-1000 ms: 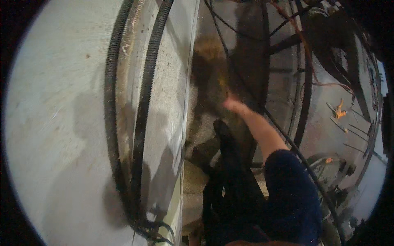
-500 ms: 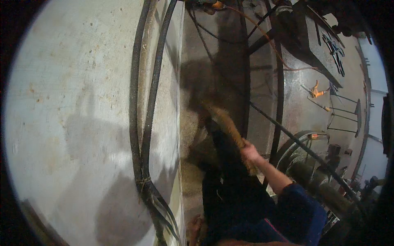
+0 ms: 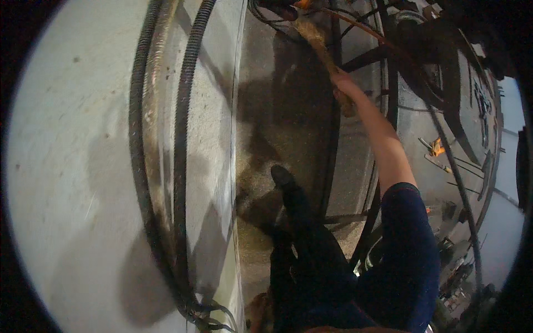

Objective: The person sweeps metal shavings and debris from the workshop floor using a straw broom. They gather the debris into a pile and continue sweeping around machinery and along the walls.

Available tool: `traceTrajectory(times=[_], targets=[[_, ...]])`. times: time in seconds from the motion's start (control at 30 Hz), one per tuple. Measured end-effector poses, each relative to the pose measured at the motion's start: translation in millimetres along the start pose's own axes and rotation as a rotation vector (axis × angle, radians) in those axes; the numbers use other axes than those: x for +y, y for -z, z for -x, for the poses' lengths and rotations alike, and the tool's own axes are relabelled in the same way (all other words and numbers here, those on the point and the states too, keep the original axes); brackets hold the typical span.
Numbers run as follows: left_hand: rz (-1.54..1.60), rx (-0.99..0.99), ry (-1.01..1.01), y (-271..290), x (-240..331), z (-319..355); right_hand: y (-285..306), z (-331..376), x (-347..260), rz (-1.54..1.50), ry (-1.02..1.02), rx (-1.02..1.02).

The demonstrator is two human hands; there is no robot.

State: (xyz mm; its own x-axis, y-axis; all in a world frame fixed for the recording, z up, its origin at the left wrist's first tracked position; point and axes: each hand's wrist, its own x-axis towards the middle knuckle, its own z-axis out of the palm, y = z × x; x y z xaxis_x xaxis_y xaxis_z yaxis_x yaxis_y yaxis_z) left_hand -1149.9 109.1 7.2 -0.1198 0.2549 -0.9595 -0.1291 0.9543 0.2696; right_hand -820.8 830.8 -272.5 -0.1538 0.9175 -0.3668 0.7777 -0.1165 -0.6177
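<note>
raised since before, right hand (image 3: 343, 83) grips brush handle (image 3: 327, 55) near drum edge (image 3: 333, 166).

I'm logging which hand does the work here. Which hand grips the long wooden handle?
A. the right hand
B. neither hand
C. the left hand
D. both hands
A: the right hand, at the end of the outstretched bare forearm in a dark blue sleeve, is closed around the wooden handle; the left hand is not in view.
</note>
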Motion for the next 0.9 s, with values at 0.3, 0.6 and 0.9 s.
traceTrajectory(times=[0.3,0.6,0.9], targets=[[-0.511,0.094,-0.344,-2.9,26.4,1.0,-125.4,78.6,-30.6,-0.519,-0.211,-0.102],[0.155,0.164,0.199,-4.8,11.1,-7.6,-129.3,3.6,-65.5,0.508,0.167,-0.111],[-0.024,0.063,0.013,-1.7,21.9,-9.5,-130.4,316.5,-18.5,-0.196,-0.385,-0.393]])
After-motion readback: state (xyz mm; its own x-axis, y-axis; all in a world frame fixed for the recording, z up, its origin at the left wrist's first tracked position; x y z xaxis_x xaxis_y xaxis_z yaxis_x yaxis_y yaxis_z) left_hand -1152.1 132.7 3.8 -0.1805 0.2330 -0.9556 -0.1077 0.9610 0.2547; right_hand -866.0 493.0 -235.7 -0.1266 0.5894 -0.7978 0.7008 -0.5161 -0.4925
